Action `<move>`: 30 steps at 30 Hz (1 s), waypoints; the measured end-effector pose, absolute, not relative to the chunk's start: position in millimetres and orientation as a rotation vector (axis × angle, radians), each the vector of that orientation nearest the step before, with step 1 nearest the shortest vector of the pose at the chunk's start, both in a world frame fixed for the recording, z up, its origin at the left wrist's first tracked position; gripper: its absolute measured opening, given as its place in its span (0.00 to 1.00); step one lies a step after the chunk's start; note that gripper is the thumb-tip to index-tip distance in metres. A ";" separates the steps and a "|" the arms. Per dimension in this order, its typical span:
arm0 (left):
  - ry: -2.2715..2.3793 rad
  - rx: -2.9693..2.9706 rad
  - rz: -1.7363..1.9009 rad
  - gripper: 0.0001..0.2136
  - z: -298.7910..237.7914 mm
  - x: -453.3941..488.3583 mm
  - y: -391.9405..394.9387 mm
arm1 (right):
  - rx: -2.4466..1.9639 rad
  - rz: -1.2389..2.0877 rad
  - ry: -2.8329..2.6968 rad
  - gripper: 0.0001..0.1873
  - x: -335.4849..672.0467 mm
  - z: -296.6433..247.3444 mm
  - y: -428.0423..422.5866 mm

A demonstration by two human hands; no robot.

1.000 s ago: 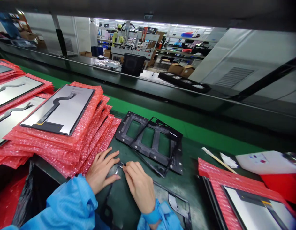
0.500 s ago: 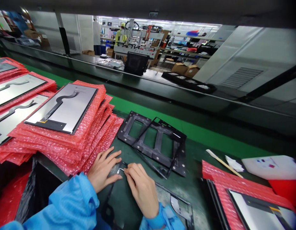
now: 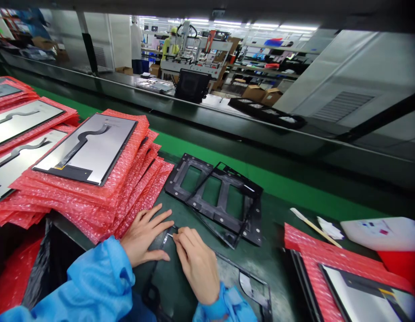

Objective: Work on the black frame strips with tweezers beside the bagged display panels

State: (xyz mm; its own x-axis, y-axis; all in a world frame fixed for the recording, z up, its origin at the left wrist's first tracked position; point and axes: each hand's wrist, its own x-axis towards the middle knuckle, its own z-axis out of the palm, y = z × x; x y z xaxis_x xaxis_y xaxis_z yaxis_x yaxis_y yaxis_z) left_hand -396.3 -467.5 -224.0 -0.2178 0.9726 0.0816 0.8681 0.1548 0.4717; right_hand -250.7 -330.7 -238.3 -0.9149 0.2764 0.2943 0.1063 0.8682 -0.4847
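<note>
My left hand (image 3: 145,235) lies flat with fingers spread on the corner of a thin black frame (image 3: 254,290) that rests on the dark green bench near me. My right hand (image 3: 195,264) is beside it, fingers curled and pinched at a small tab on the frame's top corner (image 3: 169,234); what the fingertips hold is too small to name. Both arms wear blue sleeves. Just beyond the hands lies a stack of black plastic frames (image 3: 217,197) with rectangular openings.
Piles of red bubble wrap carrying grey display panels (image 3: 88,150) fill the left. Another panel on red wrap (image 3: 355,281) lies at right, with a wooden stick (image 3: 314,228) and white tray (image 3: 378,230). A green conveyor belt (image 3: 277,183) runs behind; people stand far back.
The view has shifted slightly. My left fingers spread a little further right on the frame; my right hand stays pinched at the same corner.
</note>
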 end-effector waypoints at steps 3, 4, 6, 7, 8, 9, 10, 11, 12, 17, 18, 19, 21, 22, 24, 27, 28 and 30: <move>2.177 1.807 0.602 0.34 -226.2 -397.5 -469.2 | -0.261 0.709 -2.671 0.10 -250.4 -239.8 -328.1; 2.183 1.807 0.593 0.33 -227.3 -397.7 -469.5 | -0.234 0.724 -2.675 0.10 -249.8 -240.1 -327.4; 2.195 1.809 0.583 0.33 -229.6 -398.1 -469.4 | -0.179 0.741 -2.691 0.09 -247.9 -240.3 -326.8; 2.198 1.811 0.582 0.33 -230.7 -398.5 -469.2 | -0.159 0.740 -2.700 0.09 -246.9 -240.2 -327.1; 2.200 1.813 0.585 0.33 -231.6 -399.0 -469.0 | -0.143 0.732 -2.708 0.08 -246.2 -240.1 -327.7; 2.199 1.814 0.590 0.33 -232.2 -399.6 -468.7 | -0.134 0.722 -2.715 0.08 -245.9 -240.1 -328.5; 2.192 1.819 0.594 0.33 -232.4 -400.1 -468.4 | -0.135 0.712 -2.719 0.08 -246.0 -240.0 -329.6; 2.182 1.825 0.596 0.33 -232.3 -400.6 -468.1 | -0.144 0.703 -2.717 0.08 -246.5 -240.0 -330.6; 2.173 1.830 0.597 0.33 -231.7 -400.9 -467.9 | -0.162 0.696 -2.713 0.09 -247.4 -240.0 -331.5; 2.181 1.818 0.597 0.33 -225.9 -399.4 -468.4 | -0.270 0.703 -2.670 0.08 -249.8 -239.9 -332.7; 2.184 1.817 0.597 0.32 -225.1 -399.0 -468.6 | -0.265 0.712 -2.669 0.08 -249.2 -239.7 -332.5; 2.184 1.818 0.597 0.32 -224.7 -398.7 -468.9 | -0.245 0.721 -2.673 0.08 -248.2 -239.4 -332.3; 2.184 1.819 0.598 0.32 -224.9 -398.6 -469.2 | -0.180 0.733 -2.686 0.08 -246.2 -239.0 -332.2; 2.184 1.821 0.599 0.32 -225.3 -398.8 -469.2 | -0.155 0.732 -2.692 0.08 -245.6 -238.9 -332.4; 2.182 1.826 0.604 0.32 -226.4 -399.4 -468.9 | -0.155 0.707 -2.693 0.09 -245.8 -238.9 -332.7; 2.172 1.837 0.616 0.32 -227.2 -400.0 -468.5 | -0.230 0.655 -2.663 0.09 -248.7 -238.6 -332.4; 2.169 1.838 0.621 0.32 -227.2 -399.9 -468.5 | -0.243 0.647 -2.653 0.09 -249.6 -238.3 -332.1; 2.168 1.835 0.629 0.32 -227.1 -399.6 -468.8 | -0.227 0.657 -2.647 0.09 -249.9 -237.3 -331.5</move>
State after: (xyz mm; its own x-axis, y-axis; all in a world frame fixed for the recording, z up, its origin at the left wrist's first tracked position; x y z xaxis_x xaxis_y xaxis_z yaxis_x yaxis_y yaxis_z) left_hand -399.6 -468.8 -227.1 -0.1878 0.9774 0.0975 0.8778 0.1224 0.4631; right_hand -249.9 -331.5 -237.3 -0.9057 0.2489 0.3431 0.0596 0.8762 -0.4783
